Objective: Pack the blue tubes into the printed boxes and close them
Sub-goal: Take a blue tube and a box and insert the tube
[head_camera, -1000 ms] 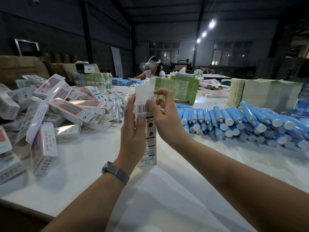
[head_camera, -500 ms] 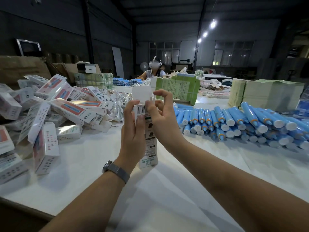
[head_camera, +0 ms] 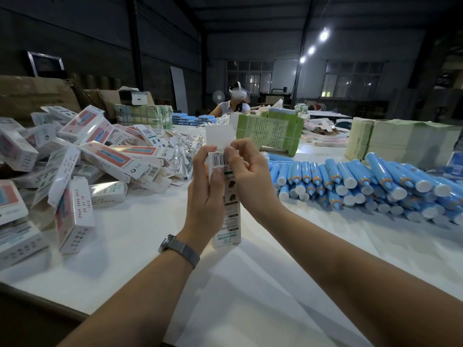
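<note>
A tall printed box (head_camera: 229, 221) stands upright on the white table (head_camera: 140, 221), its white top flap (head_camera: 219, 136) raised. My left hand (head_camera: 206, 194) grips the box's left side, thumb on its barcode face. My right hand (head_camera: 246, 176) pinches the box's top edge just below the flap. Whether a tube is inside is hidden. A stack of blue tubes (head_camera: 363, 184) with white caps lies on the table to the right. A heap of closed printed boxes (head_camera: 82, 161) fills the left side.
Green bundles of flat cartons (head_camera: 270, 132) and pale stacks (head_camera: 400, 144) stand behind the tubes. Small clear plastic packets (head_camera: 181, 156) lie beside the box heap. Another person (head_camera: 236, 102) sits at the far end. The table's near edge (head_camera: 45, 298) runs at lower left.
My right hand has dropped from the raised flap down onto the box's top edge, fingers curling in. The flap has come lower. My left hand kept its grip.
</note>
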`<state>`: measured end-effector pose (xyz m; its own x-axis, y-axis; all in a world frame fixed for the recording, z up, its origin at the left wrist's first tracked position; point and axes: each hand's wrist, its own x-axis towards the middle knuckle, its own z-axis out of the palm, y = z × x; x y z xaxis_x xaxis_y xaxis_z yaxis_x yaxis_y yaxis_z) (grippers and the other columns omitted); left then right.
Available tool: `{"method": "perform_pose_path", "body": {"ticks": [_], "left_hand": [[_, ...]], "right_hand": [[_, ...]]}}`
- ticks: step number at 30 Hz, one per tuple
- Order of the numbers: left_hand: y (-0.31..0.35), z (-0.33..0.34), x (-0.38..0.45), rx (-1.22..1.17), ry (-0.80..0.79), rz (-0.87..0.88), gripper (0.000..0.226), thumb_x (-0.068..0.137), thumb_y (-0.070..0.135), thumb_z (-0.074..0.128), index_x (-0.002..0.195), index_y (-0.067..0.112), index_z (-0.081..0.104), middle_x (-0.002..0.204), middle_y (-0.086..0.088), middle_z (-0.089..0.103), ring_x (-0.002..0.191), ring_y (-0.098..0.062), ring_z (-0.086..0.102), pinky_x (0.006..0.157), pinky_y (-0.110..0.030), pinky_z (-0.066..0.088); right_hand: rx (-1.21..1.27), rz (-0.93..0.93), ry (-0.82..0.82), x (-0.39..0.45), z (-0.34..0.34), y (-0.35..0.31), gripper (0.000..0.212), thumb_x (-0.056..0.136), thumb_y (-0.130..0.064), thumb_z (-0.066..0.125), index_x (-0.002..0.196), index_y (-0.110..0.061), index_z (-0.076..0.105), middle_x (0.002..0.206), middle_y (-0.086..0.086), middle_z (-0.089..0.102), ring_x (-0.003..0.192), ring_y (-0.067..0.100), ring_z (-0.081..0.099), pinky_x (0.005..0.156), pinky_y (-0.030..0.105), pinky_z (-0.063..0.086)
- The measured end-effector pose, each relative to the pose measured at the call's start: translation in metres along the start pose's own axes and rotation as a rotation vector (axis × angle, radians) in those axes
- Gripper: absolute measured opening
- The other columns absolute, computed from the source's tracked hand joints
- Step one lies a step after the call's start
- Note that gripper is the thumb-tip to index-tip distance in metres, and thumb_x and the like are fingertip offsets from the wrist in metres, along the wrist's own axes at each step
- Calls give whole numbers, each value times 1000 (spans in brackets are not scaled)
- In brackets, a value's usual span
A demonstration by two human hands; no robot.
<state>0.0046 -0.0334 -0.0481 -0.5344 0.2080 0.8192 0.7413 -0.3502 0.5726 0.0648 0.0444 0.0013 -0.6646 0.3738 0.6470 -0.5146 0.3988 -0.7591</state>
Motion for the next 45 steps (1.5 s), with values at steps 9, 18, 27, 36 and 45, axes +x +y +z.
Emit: {"method": "perform_pose_path", "body": {"ticks": [9, 18, 27, 36, 45], "left_hand": [[2, -1, 2, -26, 2, -28, 28, 103, 36, 36, 131, 42, 40, 113, 22, 66, 96, -15, 70, 75, -42, 61], [1, 1, 2, -54, 5, -61, 37, 103, 32, 39, 123, 63, 35, 114, 17, 64, 97, -16, 70, 75, -30, 58], [-2, 0, 3, -60, 21, -162, 38, 99, 33, 46, 134, 43, 33, 111, 4, 70, 98, -20, 70, 90, -50, 56], [0, 0, 0, -9, 3, -95, 41, 101, 32, 42, 135, 53, 34, 113, 23, 66, 93, -14, 70, 77, -46, 61], [2, 1, -1, -20, 9, -109, 34, 98, 48, 39, 127, 66, 35, 105, 16, 70, 92, -21, 71, 79, -59, 56]], "right_hand": [[-90, -53, 54, 10, -2, -2, 18, 94, -16, 65, 82, -26, 56, 113, -7, 63, 95, 15, 63, 78, 36, 56], [-38, -89, 12, 15, -9, -5, 31, 92, -7, 66, 115, -25, 55, 109, 5, 65, 94, 24, 63, 78, 37, 59], [-197, -186, -41, 4, -15, 4, 23, 92, -4, 64, 108, -21, 67, 112, -8, 58, 95, 13, 61, 76, 39, 57], [-142, -134, -61, 11, -16, -16, 19, 92, -20, 69, 73, -23, 65, 87, -4, 52, 83, 10, 56, 77, 34, 54], [-151, -115, -179, 19, -23, -15, 13, 89, -5, 70, 97, -16, 72, 103, 3, 67, 93, 17, 66, 87, 36, 55]]}}
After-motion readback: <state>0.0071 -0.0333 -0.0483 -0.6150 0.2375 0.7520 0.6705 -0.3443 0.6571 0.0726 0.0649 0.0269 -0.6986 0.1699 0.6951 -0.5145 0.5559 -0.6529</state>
